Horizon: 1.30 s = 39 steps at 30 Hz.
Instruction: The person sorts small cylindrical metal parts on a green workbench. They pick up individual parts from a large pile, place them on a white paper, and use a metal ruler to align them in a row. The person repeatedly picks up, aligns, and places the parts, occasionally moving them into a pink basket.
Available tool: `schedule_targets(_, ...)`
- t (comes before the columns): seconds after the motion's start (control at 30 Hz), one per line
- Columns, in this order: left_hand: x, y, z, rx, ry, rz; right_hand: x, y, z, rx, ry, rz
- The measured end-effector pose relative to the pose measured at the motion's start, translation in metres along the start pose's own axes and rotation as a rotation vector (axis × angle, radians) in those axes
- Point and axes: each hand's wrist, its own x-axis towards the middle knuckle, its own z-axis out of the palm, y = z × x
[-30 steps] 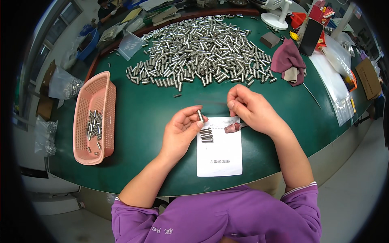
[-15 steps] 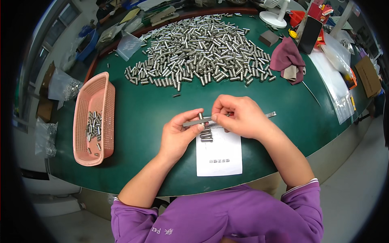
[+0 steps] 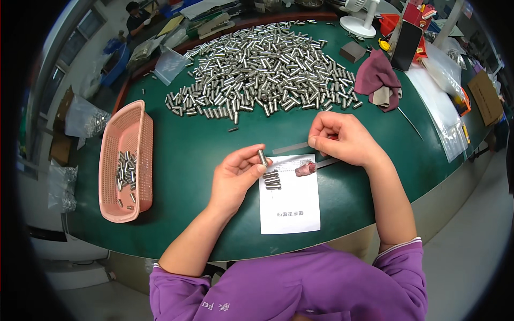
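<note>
My left hand [image 3: 234, 174] is closed on a short shiny metal pin [image 3: 262, 157], pinched near-upright between thumb and fingers. To its right, my right hand [image 3: 342, 138] is closed on a thin flat grey strip [image 3: 292, 148], smeared by motion, which points left toward the pin without touching it. A bit of red shows under the right fingers. Below both hands lies a white printed sheet [image 3: 290, 206]. On it rest a short row of metal pins [image 3: 272, 181] and a tool's crumpled reddish wrapped end [image 3: 305, 169], with a narrow metal bar running right from it.
A large heap of metal pins [image 3: 262, 69] covers the far table. At left stands a pink basket [image 3: 145, 160] holding some pins. At right lie a maroon cloth [image 3: 377, 77], a thin rod [image 3: 411, 124] and plastic bags [image 3: 439, 117]. A phone [image 3: 407, 47] stands behind. Another person [image 3: 137, 18] sits far left.
My right hand has moved right and away, taking the strip off the pin. The reddish wrapped end on the sheet has come into view. My left hand stays with the pin, now slightly tilted.
</note>
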Motion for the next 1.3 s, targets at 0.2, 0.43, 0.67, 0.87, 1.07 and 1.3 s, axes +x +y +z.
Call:
schedule_targets(0.2, -0.001, 0.006, 0.007, 0.178, 0.015, -0.044, 0.004, -0.007, 0.044, -0.171, 0.024, -0.260)
schedule_targets(0.43, -0.001, 0.001, 0.002, 0.056, 0.000, -0.039, 0.004, -0.005, 0.026, 0.015, -0.064, -0.025)
schedule_targets(0.67, 0.000, 0.001, -0.003, 0.034, -0.052, 0.004, 0.007, 0.004, 0.015, -0.035, 0.006, -0.037)
schedule_targets(0.87, 0.000, 0.001, 0.001, 0.020, -0.041, -0.019, 0.005, 0.001, 0.019, 0.005, -0.031, -0.090)
schedule_targets(1.07, 0.000, 0.000, -0.001, 0.049, -0.034, -0.016, 0.004, -0.011, 0.032, -0.037, -0.043, -0.090)
schedule_targets(1.3, -0.001, 0.006, 0.002, 0.110, -0.032, -0.056, 0.005, -0.011, 0.043, -0.084, -0.023, -0.214)
